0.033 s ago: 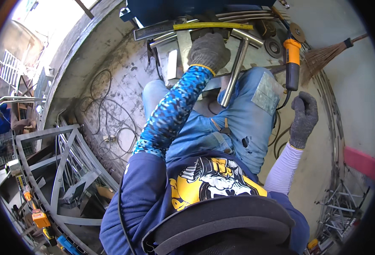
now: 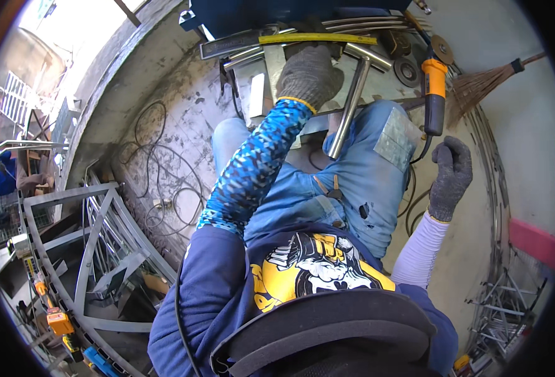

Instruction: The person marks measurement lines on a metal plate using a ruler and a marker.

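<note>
My left hand (image 2: 309,78), in a dark grey knit glove, is closed over the middle of a shiny metal tube (image 2: 246,58); its fingertips are hidden, so what it grips cannot be made out. A second shiny tube (image 2: 350,107) meets the first in a T and slants down between my knees. Just beyond the hand lies a yellow straight bar (image 2: 318,38). Flat metal pieces (image 2: 257,94) stand left of my wrist. My right hand (image 2: 451,176), gloved too, is raised beside my right knee, fingers loosely curled, with nothing visible in it.
An orange angle grinder (image 2: 434,78) lies at the right, near a grinding disc (image 2: 406,72) and a straw broom (image 2: 485,81). A dark blue object (image 2: 296,16) blocks the far side. Cables (image 2: 158,166) coil on the floor, and a metal frame (image 2: 82,251) stands at the left.
</note>
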